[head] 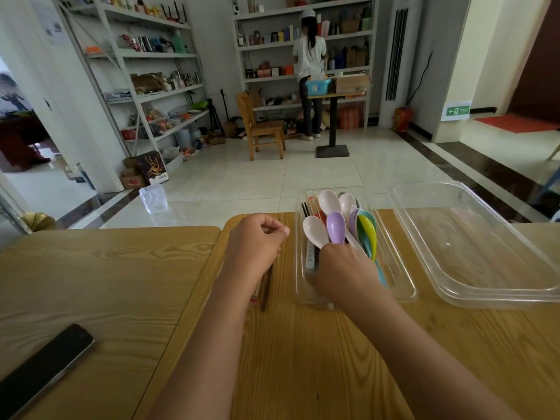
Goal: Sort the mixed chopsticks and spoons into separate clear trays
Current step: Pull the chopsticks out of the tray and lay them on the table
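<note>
Your right hand (345, 268) sits in the narrow tray (406, 286), fingers wrapped round the handles of a bunch of spoons (336, 227) whose bowls fan out on the far side of your knuckles. Your left hand (257, 237) rests curled on the table (303, 344), just left of that tray. Chopsticks (266, 287) poke out on the near side from under it, though you cannot tell whether the fingers clasp them. The wide tray (454, 225) lies to the right.
</note>
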